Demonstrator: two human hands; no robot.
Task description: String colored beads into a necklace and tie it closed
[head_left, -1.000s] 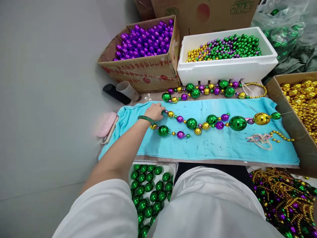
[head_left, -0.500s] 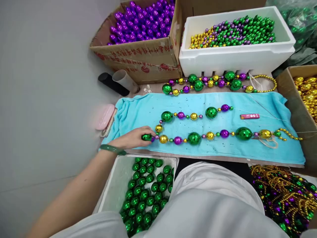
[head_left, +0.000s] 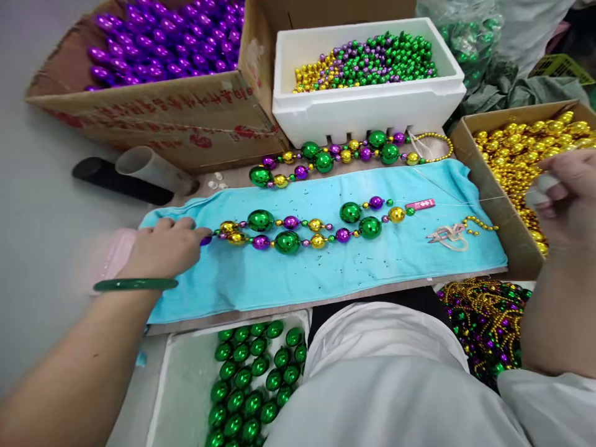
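Observation:
A strand of green, purple and gold beads lies doubled in two rows on the turquoise towel. My left hand, a green bangle on its wrist, is closed on the strand's left bend; a purple bead shows beside the thumb, and the rest is hidden. At the right, my right hand is raised over the box of gold beads, with white wrapping on its fingers. It pinches a thin thread that stretches toward the strand. A pink label lies near the thread.
Behind the towel lies another bead necklace. A carton of purple beads, a white foam box of small beads and a carton of gold beads stand around. A foam box of green beads sits in front; scissors lie right.
My left hand has moved left, drawing the strand along, and its two rows lie closer together. My right hand has come into view with the thread. The camera view has shifted right.

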